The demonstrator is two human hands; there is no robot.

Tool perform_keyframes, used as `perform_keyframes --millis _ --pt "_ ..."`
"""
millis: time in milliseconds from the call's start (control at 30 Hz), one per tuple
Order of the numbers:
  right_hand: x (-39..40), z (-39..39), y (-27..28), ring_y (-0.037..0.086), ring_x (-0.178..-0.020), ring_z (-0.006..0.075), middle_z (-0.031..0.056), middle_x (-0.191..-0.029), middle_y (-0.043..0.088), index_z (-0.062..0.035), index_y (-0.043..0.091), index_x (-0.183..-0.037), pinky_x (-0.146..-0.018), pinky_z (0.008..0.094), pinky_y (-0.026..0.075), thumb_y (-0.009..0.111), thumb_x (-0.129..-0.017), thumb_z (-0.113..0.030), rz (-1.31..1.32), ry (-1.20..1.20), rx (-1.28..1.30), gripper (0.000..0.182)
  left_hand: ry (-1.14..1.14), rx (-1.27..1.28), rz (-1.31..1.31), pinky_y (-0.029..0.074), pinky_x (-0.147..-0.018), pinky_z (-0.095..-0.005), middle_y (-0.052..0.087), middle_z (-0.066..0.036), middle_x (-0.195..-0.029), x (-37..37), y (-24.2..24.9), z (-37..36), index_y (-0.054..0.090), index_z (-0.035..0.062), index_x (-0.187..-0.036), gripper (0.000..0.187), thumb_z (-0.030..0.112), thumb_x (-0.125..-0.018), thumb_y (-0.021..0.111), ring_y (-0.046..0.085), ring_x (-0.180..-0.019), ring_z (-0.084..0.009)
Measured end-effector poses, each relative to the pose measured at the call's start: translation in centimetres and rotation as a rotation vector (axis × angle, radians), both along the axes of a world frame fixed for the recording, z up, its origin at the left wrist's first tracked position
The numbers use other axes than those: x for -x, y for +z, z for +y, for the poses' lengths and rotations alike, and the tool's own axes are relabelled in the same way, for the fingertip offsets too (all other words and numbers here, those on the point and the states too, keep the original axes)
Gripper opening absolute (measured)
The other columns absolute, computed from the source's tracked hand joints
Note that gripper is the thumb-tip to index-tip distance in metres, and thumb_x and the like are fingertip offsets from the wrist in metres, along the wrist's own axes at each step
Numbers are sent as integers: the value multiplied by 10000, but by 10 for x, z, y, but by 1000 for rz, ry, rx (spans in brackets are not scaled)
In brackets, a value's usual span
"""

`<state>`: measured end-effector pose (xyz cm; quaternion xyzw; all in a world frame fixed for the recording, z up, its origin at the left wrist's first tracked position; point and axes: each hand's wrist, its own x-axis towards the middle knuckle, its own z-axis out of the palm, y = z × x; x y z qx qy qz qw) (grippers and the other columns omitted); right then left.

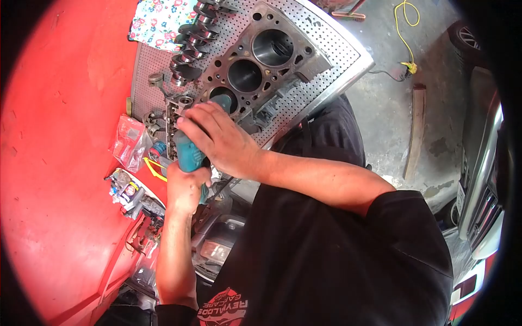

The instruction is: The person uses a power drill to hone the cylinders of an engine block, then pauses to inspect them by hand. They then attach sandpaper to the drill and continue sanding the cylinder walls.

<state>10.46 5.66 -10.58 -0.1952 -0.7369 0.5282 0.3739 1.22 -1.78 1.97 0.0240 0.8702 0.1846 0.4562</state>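
Note:
A teal power drill (190, 154) is held in both hands over the near end of a metal engine block (260, 51). Round its handle, at the back, my left hand (186, 186) is closed. My right hand (220, 136) is wrapped over the drill's body from above. The drill's front reaches the nearest cylinder bore (230, 98), and its tip is hidden there. Two other bores in the block are open to view. Beside the block lies a crankshaft (191, 49). A cylinder head-like metal part (173, 122) sits by my fingers.
The block rests on a perforated metal table (337, 46). A flowered cloth (161, 22), a piston (156, 80) and a plastic bag (129, 142) lie near the red surface (60, 136). A yellow cord (409, 41) and a wooden plank (416, 127) are on the floor; vehicles stand at right.

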Motion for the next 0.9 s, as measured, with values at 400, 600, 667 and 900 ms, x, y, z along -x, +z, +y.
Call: perform_keyframes --millis 400,600,667,900 --pt "6 -4 31 546 -1272 410 201 -1330 534 -92 537 -1418 -1140 591 438 649 -865 -160 11 66 4 569 6 7 25 504 -638 -312 683 -52 -748 -2 44 -11 694 -44 -841 81 -16 -800 630 645 -684 -151" --pt "8 -4 47 572 -1249 400 186 -1318 541 -128 547 -1412 -1114 599 446 648 -878 -188 28 78 0 547 76 -6 24 490 -621 -296 682 -44 -762 -6 65 -7 687 -43 -875 96 -41 -796 632 635 -671 -140" --pt "8 -6 53 574 -1247 392 184 -1320 540 -138 549 -1412 -1110 594 447 649 -878 -194 41 73 9 547 68 14 14 502 -634 -296 697 -44 -819 -6 71 -11 698 -51 -966 191 -38 -790 624 642 -697 -139" --pt "7 -3 62 580 -1242 381 191 -1338 535 -152 545 -1425 -1109 590 447 637 -885 -197 88 83 -5 550 85 15 34 531 -769 -278 710 -40 -1017 -8 84 -10 692 -56 -1166 407 -40 -766 617 665 -890 -122"
